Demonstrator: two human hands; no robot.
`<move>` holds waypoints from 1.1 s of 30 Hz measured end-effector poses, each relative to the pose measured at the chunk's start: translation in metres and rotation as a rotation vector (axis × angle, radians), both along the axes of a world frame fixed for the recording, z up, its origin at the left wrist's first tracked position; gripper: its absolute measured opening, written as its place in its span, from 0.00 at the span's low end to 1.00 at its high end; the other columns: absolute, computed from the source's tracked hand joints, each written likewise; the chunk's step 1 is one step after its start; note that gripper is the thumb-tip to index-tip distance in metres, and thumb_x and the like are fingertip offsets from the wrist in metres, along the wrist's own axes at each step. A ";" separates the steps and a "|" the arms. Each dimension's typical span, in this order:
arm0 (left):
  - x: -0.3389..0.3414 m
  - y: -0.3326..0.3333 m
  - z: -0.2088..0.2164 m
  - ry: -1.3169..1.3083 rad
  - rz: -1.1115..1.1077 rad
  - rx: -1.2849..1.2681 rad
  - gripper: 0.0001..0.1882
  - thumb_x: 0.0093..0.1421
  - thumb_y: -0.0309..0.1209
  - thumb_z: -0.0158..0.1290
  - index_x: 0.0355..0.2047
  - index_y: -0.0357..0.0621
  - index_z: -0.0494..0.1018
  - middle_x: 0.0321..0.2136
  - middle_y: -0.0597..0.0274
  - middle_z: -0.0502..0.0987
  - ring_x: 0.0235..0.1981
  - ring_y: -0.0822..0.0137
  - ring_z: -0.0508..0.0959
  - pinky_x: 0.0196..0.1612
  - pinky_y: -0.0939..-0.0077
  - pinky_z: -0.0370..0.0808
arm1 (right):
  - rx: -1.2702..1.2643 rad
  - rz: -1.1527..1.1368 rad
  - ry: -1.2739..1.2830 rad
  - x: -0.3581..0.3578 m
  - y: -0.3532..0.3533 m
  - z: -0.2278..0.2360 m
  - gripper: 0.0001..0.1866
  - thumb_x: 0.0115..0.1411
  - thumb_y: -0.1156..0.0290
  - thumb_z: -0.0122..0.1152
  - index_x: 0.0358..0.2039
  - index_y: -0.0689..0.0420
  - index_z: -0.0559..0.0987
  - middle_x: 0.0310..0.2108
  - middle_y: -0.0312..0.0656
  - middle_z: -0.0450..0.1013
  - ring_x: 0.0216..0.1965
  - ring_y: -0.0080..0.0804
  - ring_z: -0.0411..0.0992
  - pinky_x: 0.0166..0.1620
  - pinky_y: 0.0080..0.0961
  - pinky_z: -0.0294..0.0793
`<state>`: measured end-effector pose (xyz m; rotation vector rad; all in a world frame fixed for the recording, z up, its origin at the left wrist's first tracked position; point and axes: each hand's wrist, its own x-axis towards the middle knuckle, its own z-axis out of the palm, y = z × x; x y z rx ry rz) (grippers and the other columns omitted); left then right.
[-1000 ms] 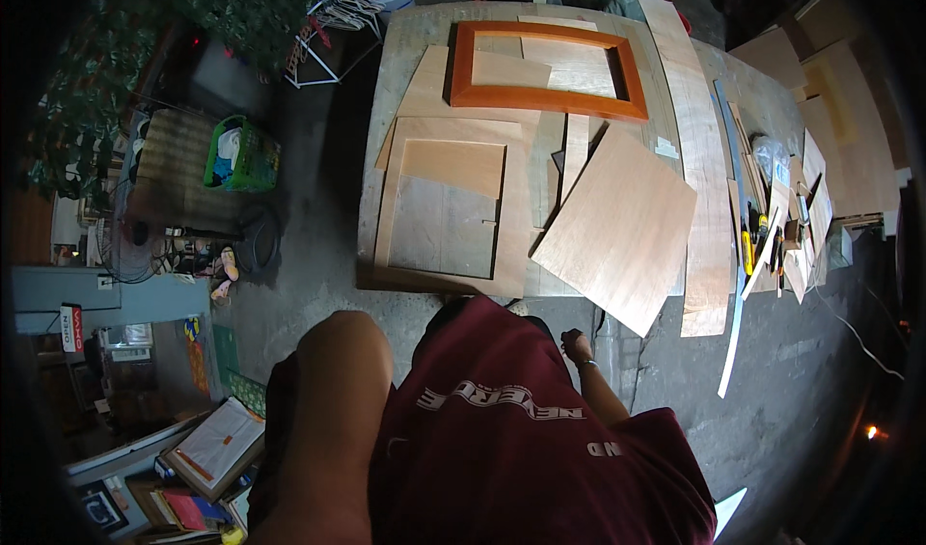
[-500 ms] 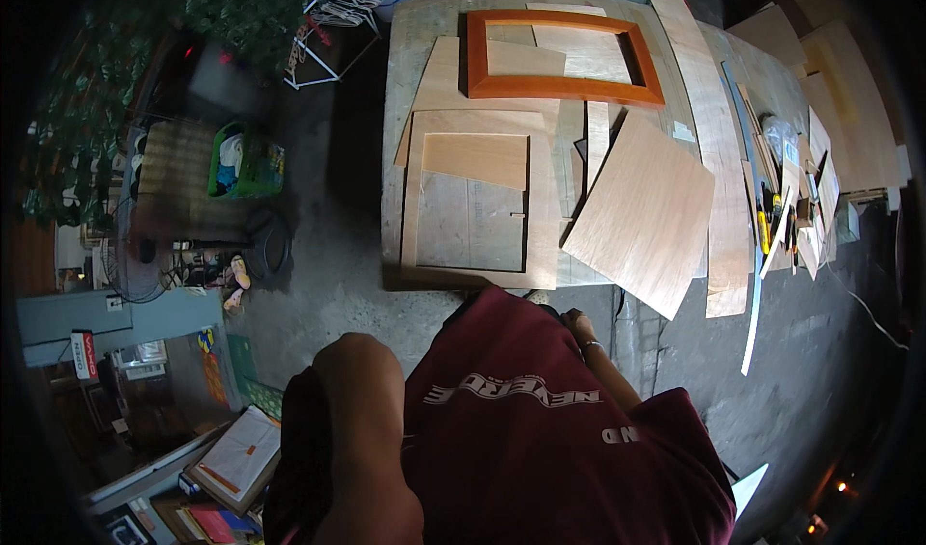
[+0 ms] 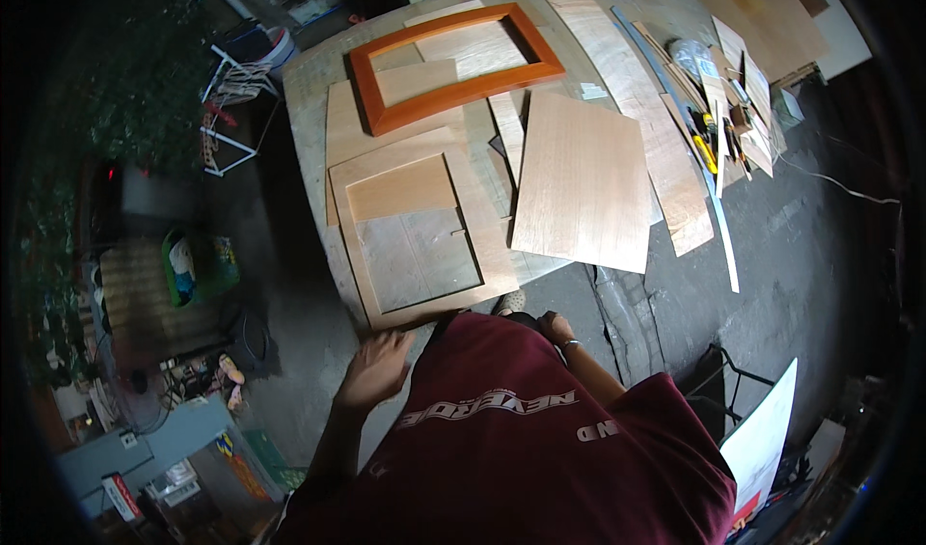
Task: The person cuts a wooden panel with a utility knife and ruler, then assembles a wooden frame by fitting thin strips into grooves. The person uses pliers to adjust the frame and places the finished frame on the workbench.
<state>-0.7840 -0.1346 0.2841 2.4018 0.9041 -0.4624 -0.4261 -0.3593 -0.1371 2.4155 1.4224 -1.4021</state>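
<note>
My left hand [image 3: 377,366] is at the table's near edge, just below the near left corner of a pale wooden frame [image 3: 500,279]. Its fingers are extended and hold nothing I can see. My right hand [image 3: 557,328] is closed at my waist, beside something dark; what it grips, if anything, is hidden. A bracelet or watch circles that wrist. Farther back, an orange-brown wooden frame [image 3: 463,85] lies on loose boards. To the right of the pale frame, a plywood panel [image 3: 582,178] rests flat and reaches past the near edge.
The table [image 3: 307,92] also carries long plywood strips [image 3: 683,212], a yellow-handled tool [image 3: 706,154] and several scraps at the right. At the left stand a white rack with hangers [image 3: 231,87] and a green basket [image 3: 178,280]. A white board [image 3: 762,439] leans at lower right.
My left hand has come into view and reached the table's near edge by the pale frame. My right hand stays at my waist. The view has turned, tilting the table in the picture.
</note>
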 end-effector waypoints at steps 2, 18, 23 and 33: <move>-0.020 -0.017 -0.012 0.039 -0.091 -0.173 0.42 0.57 0.34 0.63 0.68 0.41 0.55 0.67 0.36 0.58 0.65 0.38 0.64 0.65 0.51 0.66 | -0.024 0.021 -0.008 -0.002 -0.010 -0.003 0.24 0.62 0.53 0.51 0.46 0.59 0.82 0.48 0.62 0.77 0.52 0.62 0.75 0.56 0.51 0.73; -0.001 -0.021 -0.081 -0.616 -0.287 -0.540 0.49 0.57 0.37 0.63 0.74 0.47 0.49 0.74 0.49 0.49 0.76 0.53 0.50 0.76 0.55 0.48 | 0.194 -0.067 -0.106 -0.026 -0.034 -0.016 0.11 0.60 0.62 0.57 0.31 0.55 0.81 0.36 0.52 0.80 0.39 0.52 0.80 0.40 0.47 0.82; -0.007 -0.024 -0.083 -0.582 -0.250 -0.527 0.44 0.60 0.33 0.59 0.74 0.48 0.50 0.74 0.50 0.50 0.75 0.53 0.51 0.76 0.56 0.48 | 0.184 -0.102 -0.050 -0.027 -0.028 -0.017 0.11 0.61 0.61 0.57 0.32 0.54 0.81 0.37 0.53 0.79 0.39 0.55 0.80 0.40 0.47 0.82; -0.008 -0.031 -0.085 -0.592 -0.205 -0.514 0.37 0.66 0.27 0.50 0.73 0.49 0.52 0.74 0.51 0.51 0.75 0.55 0.53 0.76 0.58 0.50 | 0.217 -0.073 -0.068 -0.019 -0.022 -0.018 0.10 0.61 0.63 0.55 0.31 0.54 0.80 0.34 0.53 0.78 0.37 0.55 0.79 0.39 0.47 0.81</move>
